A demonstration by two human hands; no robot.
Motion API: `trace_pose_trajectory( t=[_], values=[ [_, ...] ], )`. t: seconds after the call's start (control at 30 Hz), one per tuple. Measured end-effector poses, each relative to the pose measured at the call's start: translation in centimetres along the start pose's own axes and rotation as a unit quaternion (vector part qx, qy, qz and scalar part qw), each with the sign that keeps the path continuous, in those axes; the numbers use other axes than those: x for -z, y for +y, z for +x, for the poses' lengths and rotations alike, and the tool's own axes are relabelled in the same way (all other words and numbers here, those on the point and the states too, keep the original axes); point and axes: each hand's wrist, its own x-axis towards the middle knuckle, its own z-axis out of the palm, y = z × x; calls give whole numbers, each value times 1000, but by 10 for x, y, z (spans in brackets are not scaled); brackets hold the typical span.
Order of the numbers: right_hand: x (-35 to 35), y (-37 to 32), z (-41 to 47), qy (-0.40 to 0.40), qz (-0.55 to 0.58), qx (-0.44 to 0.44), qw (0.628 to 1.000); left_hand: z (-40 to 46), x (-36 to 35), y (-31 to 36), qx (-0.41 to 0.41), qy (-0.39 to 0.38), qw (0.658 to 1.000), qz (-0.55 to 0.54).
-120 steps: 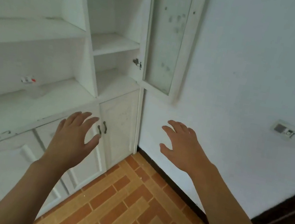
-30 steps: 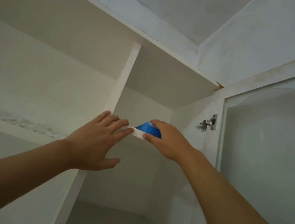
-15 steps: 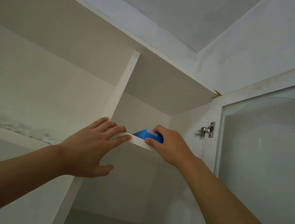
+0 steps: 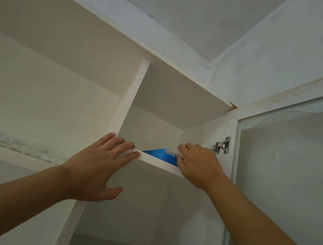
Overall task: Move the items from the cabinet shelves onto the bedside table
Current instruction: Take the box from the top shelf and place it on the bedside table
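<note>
Since half a second ago the right hand (image 4: 198,165) has slid a little to the right along the top shelf (image 4: 160,163), so more of the blue box (image 4: 161,154) shows between the two hands. Four seconds ago both hands hung open and low in front of the cabinet doors; now they are up at the highest shelf of the right-hand compartment. I judge that the pick of this box is under way but not finished, since the box is on the shelf and nothing has gone to the bedside table, which is not in view.

The box lies on top of the shelf, close behind its front edge and toward the right end, its left part visible and its right end hidden behind the right hand. That hand reaches over the shelf edge with its knuckles up and its fingers bent down against the right end of the box; whether they truly close round it cannot be told from below.

The left hand (image 4: 93,171) is flat and spread, fingers straight, fingertips resting on the shelf's front edge left of the box, thumb hanging free beneath the shelf. It holds nothing.

To the right of the shelf the glass door (image 4: 289,177) stands open.
</note>
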Motion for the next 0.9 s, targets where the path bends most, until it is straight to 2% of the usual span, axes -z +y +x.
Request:
trace_pose_trajectory(
  t=[0.1,0.27,0.37,0.57,0.67,0.9],
  values=[
    [2,-8,9,-25,117,-44,992,0,-1,0,-1,7,1000,4],
    [3,-17,26,-110,121,-50,985,0,-3,-1,-4,9,1000,5],
    [0,-23,32,-147,179,-68,970,-1,-4,-2,-6,7,1000,3],
    [-7,-30,33,-113,347,-156,918,-1,-7,-4,-10,9,1000,11],
    [1,-29,27,-101,392,-174,898,-1,-7,-4,-8,10,1000,7],
    [11,-5,0,-36,347,-157,924,-1,-8,-3,-9,13,1000,8]
  ],
)
